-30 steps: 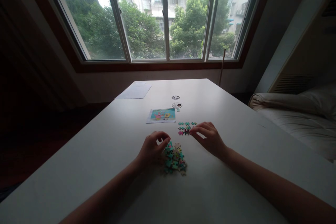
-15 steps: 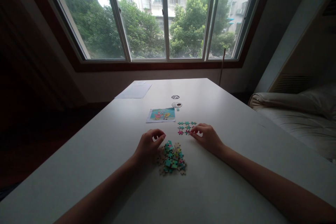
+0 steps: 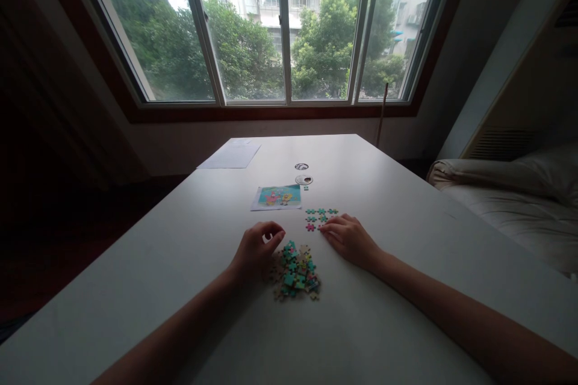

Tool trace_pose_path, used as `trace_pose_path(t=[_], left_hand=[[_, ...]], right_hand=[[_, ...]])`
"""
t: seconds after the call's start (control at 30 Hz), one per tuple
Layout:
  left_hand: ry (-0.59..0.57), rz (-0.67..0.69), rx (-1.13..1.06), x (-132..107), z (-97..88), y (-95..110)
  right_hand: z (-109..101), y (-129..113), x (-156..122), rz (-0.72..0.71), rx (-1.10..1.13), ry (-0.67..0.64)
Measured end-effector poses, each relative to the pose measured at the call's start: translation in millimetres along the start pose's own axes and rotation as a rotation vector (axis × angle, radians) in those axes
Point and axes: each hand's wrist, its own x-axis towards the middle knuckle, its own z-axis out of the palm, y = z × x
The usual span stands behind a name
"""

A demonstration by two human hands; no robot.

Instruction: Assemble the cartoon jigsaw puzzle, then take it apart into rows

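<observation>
head view: left hand point(image 3: 255, 252) curled at 9 o'clock of the puzzle pile point(image 3: 295, 277); whether it pinches a piece i cannot tell. right hand point(image 3: 347, 239) flat, unclenched, fingertips on the laid-out pieces point(image 3: 321, 212) at the pile's 12 o'clock; a sideways push could scatter them.

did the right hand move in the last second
Yes, slightly left. The right hand has flattened and its fingertips now lie closer to the pink piece, which stays put.
</observation>
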Motion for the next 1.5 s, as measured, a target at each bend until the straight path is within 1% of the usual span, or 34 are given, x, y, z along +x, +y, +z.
trace_pose_path(t=[0.3,0.4,0.47,0.6,0.67,0.87,1.03,1.17,1.27,1.33,1.43,1.5], left_hand=[[-0.010,0.008,0.011,0,-2.6,7],[-0.011,0.011,0.016,1,-2.7,8],[-0.011,0.012,0.019,1,-1.9,7],[-0.013,0.022,0.019,1,0.6,5],[-0.013,0.029,0.019,1,1.0,5],[-0.009,0.038,0.021,1,-0.4,7],[-0.007,0.042,0.027,1,-0.3,8],[-0.001,0.054,0.032,1,0.6,6],[-0.001,0.066,0.034,0,0.7,7],[-0.005,0.085,0.031,-1,0.5,10],[-0.034,0.141,0.007,-4,0.2,20],[-0.068,0.171,-0.016,-7,0.0,30]], right_hand=[[0,-1,0,0.005,-0.061,0.008],[-1,-5,1,0.003,-0.061,0.014],[-3,-12,2,-0.048,-0.025,-0.005],[-4,-28,6,-0.206,0.067,-0.099],[-4,-32,7,-0.232,0.092,-0.129],[-7,-27,7,-0.230,0.120,-0.121],[-11,-26,9,-0.244,0.099,-0.153],[-12,-27,9,-0.284,0.036,-0.137],[-12,-26,9,-0.310,-0.021,-0.100],[-12,-27,10,-0.268,-0.007,-0.051],[-14,-29,11,-0.107,0.109,0.026],[-15,-32,12,-0.010,0.206,0.044]])
